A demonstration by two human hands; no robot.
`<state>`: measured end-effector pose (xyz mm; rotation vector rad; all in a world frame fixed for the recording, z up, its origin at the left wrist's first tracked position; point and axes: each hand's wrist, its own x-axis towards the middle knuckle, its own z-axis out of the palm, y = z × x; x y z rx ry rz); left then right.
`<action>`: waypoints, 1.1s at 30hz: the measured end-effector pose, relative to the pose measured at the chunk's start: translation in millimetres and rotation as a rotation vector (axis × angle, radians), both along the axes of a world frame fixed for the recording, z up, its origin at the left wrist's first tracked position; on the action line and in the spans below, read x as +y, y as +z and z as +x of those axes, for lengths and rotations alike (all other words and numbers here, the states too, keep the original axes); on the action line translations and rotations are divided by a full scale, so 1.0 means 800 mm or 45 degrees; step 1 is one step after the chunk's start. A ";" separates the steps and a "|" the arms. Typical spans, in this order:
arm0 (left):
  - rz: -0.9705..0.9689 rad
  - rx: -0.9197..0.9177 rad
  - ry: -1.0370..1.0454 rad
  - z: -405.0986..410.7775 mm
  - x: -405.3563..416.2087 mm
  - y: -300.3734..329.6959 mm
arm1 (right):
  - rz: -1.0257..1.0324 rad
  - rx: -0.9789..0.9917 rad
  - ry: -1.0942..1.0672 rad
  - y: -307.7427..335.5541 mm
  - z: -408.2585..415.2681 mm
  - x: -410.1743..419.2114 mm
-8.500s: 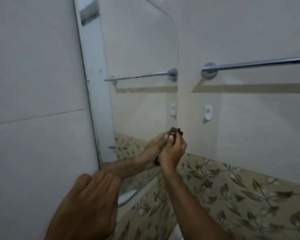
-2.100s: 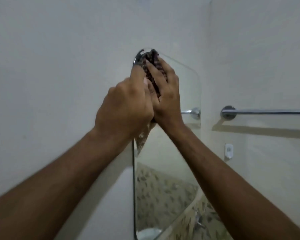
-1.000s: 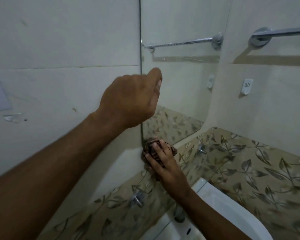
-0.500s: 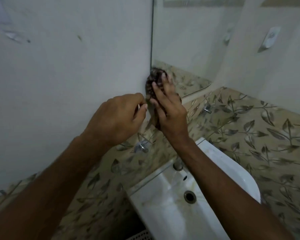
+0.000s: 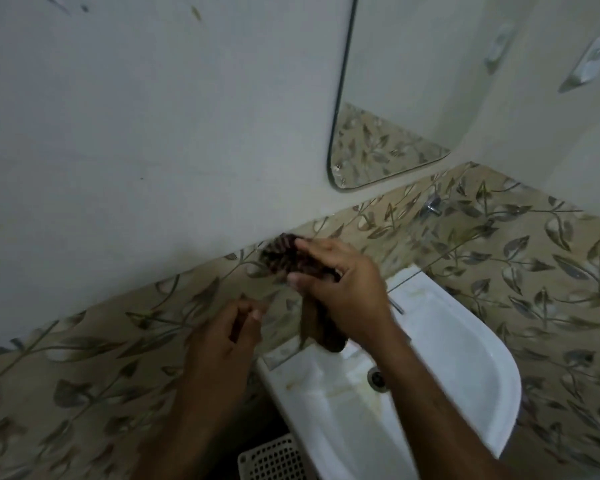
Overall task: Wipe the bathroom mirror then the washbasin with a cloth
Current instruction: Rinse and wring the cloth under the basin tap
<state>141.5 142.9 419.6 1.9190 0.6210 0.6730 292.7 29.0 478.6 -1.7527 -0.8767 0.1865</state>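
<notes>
I see my right hand [image 5: 343, 289] gripping the cloth [image 5: 284, 258] above the washbasin's [image 5: 465, 375] back edge; my left hand [image 5: 229, 330], blurred, seems loosely curled, holding nothing.

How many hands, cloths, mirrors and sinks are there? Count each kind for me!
Hands: 2, the left hand and the right hand
Cloths: 1, the dark cloth
Mirrors: 1, the mirror
Sinks: 1, the white washbasin
Total: 5

Right hand [image 5: 343, 289] grips dark cloth [image 5: 284, 256] above white washbasin [image 5: 465, 368].
</notes>
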 end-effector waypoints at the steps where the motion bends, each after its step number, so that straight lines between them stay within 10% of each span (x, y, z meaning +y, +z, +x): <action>1: -0.071 -0.008 0.023 -0.004 -0.003 -0.007 | -0.054 -0.021 0.019 -0.012 -0.009 0.008; 14: 0.031 0.090 0.068 -0.011 0.004 -0.010 | -0.409 -0.652 -0.239 -0.055 -0.032 0.009; 33: 0.227 0.027 0.076 -0.011 0.005 -0.012 | -0.615 -0.564 -0.441 -0.087 -0.015 0.011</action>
